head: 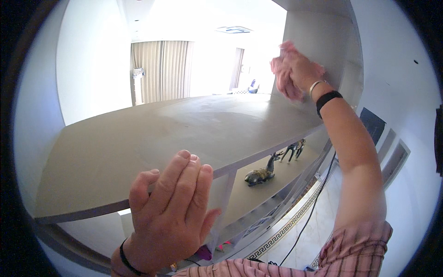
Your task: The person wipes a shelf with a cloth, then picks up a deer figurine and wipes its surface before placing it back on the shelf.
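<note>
My right hand (pixel 304 74) is raised at the upper right, shut on a crumpled pink cloth (pixel 289 76). The cloth is held near the grey side panel (pixel 320 41) at the shelf's far right end and looks slightly blurred. My left hand (pixel 176 204) is at the front edge of the wide grey shelf top (pixel 193 128), its fingers over the edge and holding nothing that I can see.
On a lower shelf right of my left hand sit a reclining deer figurine (pixel 261 173) and a standing animal figurine (pixel 294 150). A black cable (pixel 308 218) runs down over the marble floor (pixel 297 235). Beige curtains (pixel 162 71) hang beyond the shelf.
</note>
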`<control>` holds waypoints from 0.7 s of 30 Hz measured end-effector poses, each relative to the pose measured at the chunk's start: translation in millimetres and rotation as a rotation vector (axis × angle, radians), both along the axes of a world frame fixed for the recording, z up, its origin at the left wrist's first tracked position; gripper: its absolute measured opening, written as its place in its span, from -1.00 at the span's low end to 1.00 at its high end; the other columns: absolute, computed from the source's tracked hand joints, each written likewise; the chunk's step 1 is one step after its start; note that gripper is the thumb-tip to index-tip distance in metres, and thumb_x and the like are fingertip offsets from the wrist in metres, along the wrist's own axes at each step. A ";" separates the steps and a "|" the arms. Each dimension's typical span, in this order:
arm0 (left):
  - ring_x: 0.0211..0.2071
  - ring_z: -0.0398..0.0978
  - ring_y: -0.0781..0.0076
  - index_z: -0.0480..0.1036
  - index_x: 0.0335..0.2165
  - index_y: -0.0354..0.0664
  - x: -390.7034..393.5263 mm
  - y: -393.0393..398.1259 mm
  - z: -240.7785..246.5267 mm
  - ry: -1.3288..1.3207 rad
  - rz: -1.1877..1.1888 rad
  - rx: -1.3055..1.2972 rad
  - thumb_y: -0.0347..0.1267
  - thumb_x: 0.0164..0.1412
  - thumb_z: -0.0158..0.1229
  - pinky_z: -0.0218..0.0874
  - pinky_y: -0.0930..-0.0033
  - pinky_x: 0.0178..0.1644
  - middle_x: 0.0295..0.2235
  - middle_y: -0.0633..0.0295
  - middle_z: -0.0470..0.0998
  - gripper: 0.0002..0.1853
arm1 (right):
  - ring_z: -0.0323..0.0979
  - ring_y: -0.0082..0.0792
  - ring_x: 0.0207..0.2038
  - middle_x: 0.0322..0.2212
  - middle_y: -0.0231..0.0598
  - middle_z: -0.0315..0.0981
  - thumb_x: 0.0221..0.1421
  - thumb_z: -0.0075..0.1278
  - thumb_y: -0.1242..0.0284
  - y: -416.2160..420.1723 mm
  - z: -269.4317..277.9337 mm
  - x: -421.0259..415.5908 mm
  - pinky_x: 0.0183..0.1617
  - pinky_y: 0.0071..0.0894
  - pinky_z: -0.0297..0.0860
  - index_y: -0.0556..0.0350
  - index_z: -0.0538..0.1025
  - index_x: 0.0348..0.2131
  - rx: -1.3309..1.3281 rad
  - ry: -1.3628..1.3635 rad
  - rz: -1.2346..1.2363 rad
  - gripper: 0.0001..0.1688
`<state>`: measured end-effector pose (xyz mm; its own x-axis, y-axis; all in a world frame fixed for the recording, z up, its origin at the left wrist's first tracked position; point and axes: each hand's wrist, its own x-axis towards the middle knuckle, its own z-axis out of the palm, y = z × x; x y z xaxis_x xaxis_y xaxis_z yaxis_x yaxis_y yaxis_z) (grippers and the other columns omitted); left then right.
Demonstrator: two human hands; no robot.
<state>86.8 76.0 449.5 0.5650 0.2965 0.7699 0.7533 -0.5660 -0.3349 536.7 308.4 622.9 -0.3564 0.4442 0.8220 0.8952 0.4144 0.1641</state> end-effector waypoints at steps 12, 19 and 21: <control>0.16 0.37 0.15 0.45 0.00 -0.26 -0.4 -2.7 7.3 0.003 0.001 0.021 -0.02 0.15 0.13 0.02 -0.02 0.13 0.04 0.07 0.46 -0.40 | 0.44 -0.10 0.05 -0.05 -0.04 0.53 0.19 -0.18 0.54 52.7 -28.0 -34.1 0.14 -0.20 0.33 0.08 0.58 -0.09 -0.805 -0.295 -0.421 -0.63; 0.15 0.38 0.19 0.47 -0.02 -0.26 -1.2 -3.9 4.8 -0.010 -0.023 0.014 -0.05 0.13 0.14 0.03 0.02 0.13 0.03 0.06 0.47 -0.42 | 0.46 -0.21 -0.08 -0.12 -0.04 0.55 0.20 -0.19 0.47 66.7 -23.2 -40.0 0.09 -0.23 0.33 0.19 0.50 -0.01 -0.719 -0.027 -0.425 -0.59; 0.15 0.38 0.19 0.47 -0.02 -0.26 -1.1 -2.6 5.6 -0.026 -0.041 0.013 -0.05 0.15 0.12 0.03 0.02 0.14 0.03 0.06 0.47 -0.42 | 0.45 -0.26 -0.09 -0.07 -0.10 0.51 0.25 -0.22 0.42 65.8 -20.5 -38.4 0.11 -0.26 0.33 0.18 0.49 0.00 -0.773 0.126 -0.270 -0.59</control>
<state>85.7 73.5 455.1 0.5565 0.2635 0.7879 0.7379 -0.5925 -0.3231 498.4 374.2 602.4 -0.0818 0.9575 0.2766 0.9727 0.1371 -0.1871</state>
